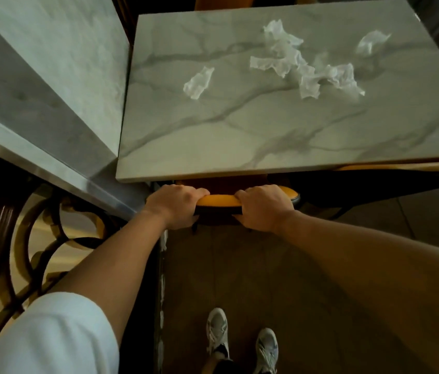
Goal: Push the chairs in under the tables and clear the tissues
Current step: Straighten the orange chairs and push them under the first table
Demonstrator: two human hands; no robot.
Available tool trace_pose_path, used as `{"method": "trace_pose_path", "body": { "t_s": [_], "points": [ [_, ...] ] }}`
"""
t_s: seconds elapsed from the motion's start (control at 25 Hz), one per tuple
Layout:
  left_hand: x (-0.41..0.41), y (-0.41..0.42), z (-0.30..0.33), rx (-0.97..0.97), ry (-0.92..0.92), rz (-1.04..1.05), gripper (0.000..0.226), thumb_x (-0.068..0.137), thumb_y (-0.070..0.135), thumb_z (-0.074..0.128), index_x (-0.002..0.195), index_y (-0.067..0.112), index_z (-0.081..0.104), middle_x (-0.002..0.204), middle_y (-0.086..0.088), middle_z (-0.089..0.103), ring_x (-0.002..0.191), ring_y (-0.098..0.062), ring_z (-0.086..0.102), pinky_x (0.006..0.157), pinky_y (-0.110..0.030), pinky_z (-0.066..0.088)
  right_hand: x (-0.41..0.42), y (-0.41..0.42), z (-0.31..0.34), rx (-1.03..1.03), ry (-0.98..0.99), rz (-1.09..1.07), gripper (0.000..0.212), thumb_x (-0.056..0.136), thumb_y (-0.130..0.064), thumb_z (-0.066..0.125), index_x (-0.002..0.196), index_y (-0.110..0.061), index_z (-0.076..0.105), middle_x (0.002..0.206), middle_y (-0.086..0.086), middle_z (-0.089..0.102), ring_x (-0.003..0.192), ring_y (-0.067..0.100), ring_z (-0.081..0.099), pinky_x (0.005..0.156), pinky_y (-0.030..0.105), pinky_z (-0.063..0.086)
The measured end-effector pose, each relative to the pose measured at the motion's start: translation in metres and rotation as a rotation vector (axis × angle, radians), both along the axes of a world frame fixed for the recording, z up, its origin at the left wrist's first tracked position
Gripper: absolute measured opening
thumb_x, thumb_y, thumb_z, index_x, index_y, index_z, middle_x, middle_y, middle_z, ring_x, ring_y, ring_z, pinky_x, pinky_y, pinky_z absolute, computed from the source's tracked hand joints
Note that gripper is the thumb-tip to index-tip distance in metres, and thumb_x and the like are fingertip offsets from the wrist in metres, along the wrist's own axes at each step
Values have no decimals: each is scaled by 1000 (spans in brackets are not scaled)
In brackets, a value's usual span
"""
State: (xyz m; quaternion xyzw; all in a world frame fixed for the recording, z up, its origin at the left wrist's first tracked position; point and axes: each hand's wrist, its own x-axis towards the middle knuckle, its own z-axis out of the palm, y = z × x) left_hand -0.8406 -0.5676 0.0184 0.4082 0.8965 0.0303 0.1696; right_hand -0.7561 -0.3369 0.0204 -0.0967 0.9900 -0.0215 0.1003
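A yellow-padded chair backrest [219, 201] sits right at the near edge of the marble table [240, 136], its seat hidden under the top. My left hand [175, 205] grips the backrest's left end and my right hand [262, 206] grips its right end, fingers curled over the top. Several crumpled white tissues lie on the table: one at the left [199, 82], a tangled bunch in the middle [293, 59], and one at the far right [369, 42].
A marble ledge [45, 85] runs diagonally on the left, touching the table's corner, with a dark ornamental metal railing [37, 225] below it. Another yellow chair [223, 1] shows at the table's far side. My sneakers [240, 336] stand on brown floor tiles.
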Motion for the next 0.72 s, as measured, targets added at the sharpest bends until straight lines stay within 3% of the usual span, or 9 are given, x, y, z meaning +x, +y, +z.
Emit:
{"method": "trace_pose_path", "body": {
  "t_s": [0.24, 0.36, 0.72],
  "points": [
    [-29, -2, 7, -45, -9, -42, 56, 90, 38, 62, 142, 28, 47, 123, -1, 67, 106, -27, 66, 88, -47, 55, -26, -6, 0, 9, -24, -51, 37, 88, -60, 51, 108, -30, 62, 84, -12, 64, 70, 11, 62, 64, 32, 53],
    [-39, -1, 5, -35, 1, -66, 57, 90, 39, 62, 144, 27, 47, 124, -1, 67, 106, -25, 66, 88, -43, 55, -35, -3, -2, 10, -30, -50, 39, 87, -60, 52, 110, -30, 62, 89, -11, 66, 75, 13, 64, 61, 30, 46],
    [-51, 4, 0, -35, -11, -70, 63, 89, 38, 65, 147, 26, 44, 126, 0, 66, 106, -25, 65, 89, -44, 55, -48, 6, 0, -28, -57, -21, 46, 87, -62, 49, 115, -29, 63, 93, -10, 68, 78, 14, 66, 66, 31, 52]
  ]
}}
